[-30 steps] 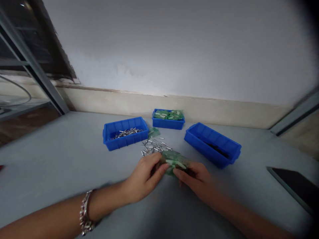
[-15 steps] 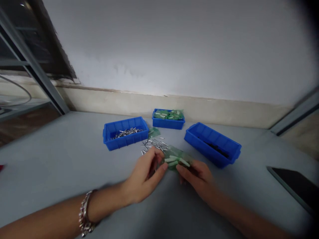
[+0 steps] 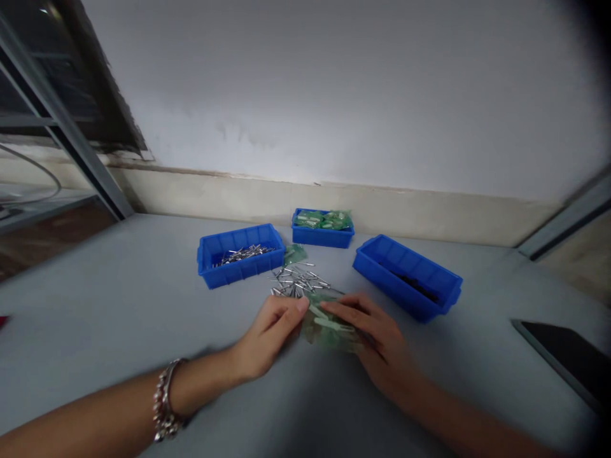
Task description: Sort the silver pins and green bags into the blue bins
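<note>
Between my hands is a see-through green plastic bag (image 3: 329, 327) with several pale, stick-like plastic pieces inside. My left hand (image 3: 273, 331) pinches the bag's left edge between thumb and fingers. On the other side my right hand (image 3: 377, 337) is closed around the bag, its index finger lying across the top near the left thumb. A loose heap of thin metal rivets or pins (image 3: 298, 278) lies on the table just beyond the bag. Behind that heap, another green bag (image 3: 294, 254) rests against a blue bin.
A blue bin (image 3: 238, 272) at the left holds more metal pins. The small blue bin (image 3: 323, 237) at the back carries filled green bags. Dark small parts lie in the right blue bin (image 3: 405, 280). A dark flat device (image 3: 563, 356) is at the far right.
The bag has tilted and come slightly nearer to me. My right index finger has moved up and left over it, while my left fingers have closed on its edge. More loose pins show.
</note>
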Tool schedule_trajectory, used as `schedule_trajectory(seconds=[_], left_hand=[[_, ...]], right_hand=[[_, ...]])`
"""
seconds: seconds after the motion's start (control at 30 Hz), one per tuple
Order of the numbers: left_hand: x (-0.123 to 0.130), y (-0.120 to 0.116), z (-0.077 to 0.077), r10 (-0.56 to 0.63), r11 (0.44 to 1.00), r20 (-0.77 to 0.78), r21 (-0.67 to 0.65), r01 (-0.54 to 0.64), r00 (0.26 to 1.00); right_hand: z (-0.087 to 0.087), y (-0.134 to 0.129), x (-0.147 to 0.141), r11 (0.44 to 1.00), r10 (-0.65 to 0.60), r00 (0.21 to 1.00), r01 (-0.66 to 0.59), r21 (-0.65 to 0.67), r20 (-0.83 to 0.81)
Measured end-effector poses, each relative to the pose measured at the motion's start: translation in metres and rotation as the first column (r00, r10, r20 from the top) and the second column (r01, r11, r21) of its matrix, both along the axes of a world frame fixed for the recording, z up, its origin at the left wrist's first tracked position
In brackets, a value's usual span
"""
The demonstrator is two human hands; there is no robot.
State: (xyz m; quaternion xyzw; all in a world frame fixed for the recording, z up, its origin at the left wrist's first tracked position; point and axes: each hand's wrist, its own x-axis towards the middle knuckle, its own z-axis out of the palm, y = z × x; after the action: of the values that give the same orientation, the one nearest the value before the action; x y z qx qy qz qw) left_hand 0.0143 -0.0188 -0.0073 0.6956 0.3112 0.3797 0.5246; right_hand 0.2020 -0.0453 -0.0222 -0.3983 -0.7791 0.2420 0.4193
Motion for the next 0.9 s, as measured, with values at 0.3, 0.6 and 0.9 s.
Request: schedule_trajectory(seconds=[0.3, 0.6, 0.9], left_hand=[[0.004, 0.000, 0.006, 0.035, 0.999, -0.118, 0.037, -0.031, 0.992], [0.004, 0.002, 0.004, 0.094, 0.992, -0.079, 0.090, -0.087, 0.992], [0.004, 0.001, 0.001, 0.133, 0.955, -0.179, 0.287, -0.077, 0.975]], right_hand=[[0.002, 0.000, -0.004, 0.999, 0.006, 1.000, -0.006, 0.035, 0.003], [0.006, 0.001, -0.005, 0.945, -0.171, 0.945, 0.077, -0.318, -0.279], [0.009, -0.001, -0.007, 0.902, -0.050, 0.967, -0.063, -0.427, -0.248]])
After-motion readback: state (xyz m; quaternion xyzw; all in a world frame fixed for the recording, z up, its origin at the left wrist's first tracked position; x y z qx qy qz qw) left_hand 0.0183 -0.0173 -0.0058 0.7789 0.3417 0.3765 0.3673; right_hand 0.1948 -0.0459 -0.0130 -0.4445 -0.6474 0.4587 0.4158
